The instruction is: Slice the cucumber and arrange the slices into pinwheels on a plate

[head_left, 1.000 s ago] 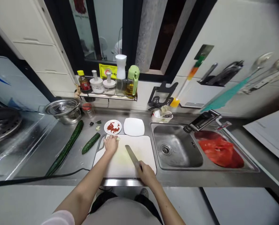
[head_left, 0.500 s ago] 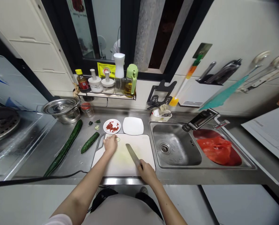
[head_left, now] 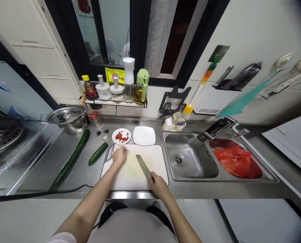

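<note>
My left hand (head_left: 119,156) is at the upper left of the white cutting board (head_left: 135,182), fingers curled down over thin cucumber slices (head_left: 128,152). Parts of the slices show around the fingertips; the rest is hidden under the hand. My right hand (head_left: 159,185) grips the handle of a kitchen knife (head_left: 142,165). Its blade lies low over the middle of the board, tip pointing up and left. Left of the board are a shorter cut cucumber (head_left: 98,154) and a long whole cucumber (head_left: 71,160).
Behind the board stand a plate of chopped red pieces (head_left: 121,136) and a white square plate (head_left: 144,135). Cucumber scraps (head_left: 105,137) lie nearby. To the right is the sink (head_left: 191,165) with a red plastic bag (head_left: 233,160). A lidded pot (head_left: 68,119) and a seasoning shelf (head_left: 117,102) are farther back.
The fingers of my left hand have shifted slightly over the cucumber slices. My right hand and the knife stay in almost the same place.
</note>
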The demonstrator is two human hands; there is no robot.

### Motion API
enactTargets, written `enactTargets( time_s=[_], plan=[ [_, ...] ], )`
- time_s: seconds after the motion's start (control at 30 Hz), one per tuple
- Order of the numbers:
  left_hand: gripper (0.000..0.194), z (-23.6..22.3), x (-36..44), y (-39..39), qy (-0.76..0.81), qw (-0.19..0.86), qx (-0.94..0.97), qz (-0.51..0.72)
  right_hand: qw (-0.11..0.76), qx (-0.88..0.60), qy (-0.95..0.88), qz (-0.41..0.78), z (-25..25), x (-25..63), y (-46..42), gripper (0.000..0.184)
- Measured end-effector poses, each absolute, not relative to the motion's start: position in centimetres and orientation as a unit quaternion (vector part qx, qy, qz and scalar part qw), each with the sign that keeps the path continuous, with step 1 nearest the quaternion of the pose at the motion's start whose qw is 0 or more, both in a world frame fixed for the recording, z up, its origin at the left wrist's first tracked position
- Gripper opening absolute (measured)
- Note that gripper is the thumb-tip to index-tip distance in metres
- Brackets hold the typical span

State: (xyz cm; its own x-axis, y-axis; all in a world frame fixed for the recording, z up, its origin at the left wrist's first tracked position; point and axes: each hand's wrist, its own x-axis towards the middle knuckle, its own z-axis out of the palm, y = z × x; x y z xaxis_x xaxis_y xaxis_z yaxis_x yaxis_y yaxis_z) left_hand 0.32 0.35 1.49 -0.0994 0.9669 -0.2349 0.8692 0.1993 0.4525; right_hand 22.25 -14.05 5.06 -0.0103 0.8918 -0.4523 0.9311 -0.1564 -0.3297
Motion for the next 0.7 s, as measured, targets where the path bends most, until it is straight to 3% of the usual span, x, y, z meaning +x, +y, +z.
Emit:
enactTargets(
  time_s=[0.17,0.7],
  plan=[
    [0.016,1.7,-0.4,-1.5,0.727,0.333,0.592,0.101,0.052,0.695,0.658,-0.286,5.8,21.7,-14.4,0.025],
    [0.028,0.6,-1.4,-5.0,0.709,0.241,0.658,0.079,0.109,0.649,0.703,-0.270,7.3,18.9,-15.9,0.024]
  ],
)
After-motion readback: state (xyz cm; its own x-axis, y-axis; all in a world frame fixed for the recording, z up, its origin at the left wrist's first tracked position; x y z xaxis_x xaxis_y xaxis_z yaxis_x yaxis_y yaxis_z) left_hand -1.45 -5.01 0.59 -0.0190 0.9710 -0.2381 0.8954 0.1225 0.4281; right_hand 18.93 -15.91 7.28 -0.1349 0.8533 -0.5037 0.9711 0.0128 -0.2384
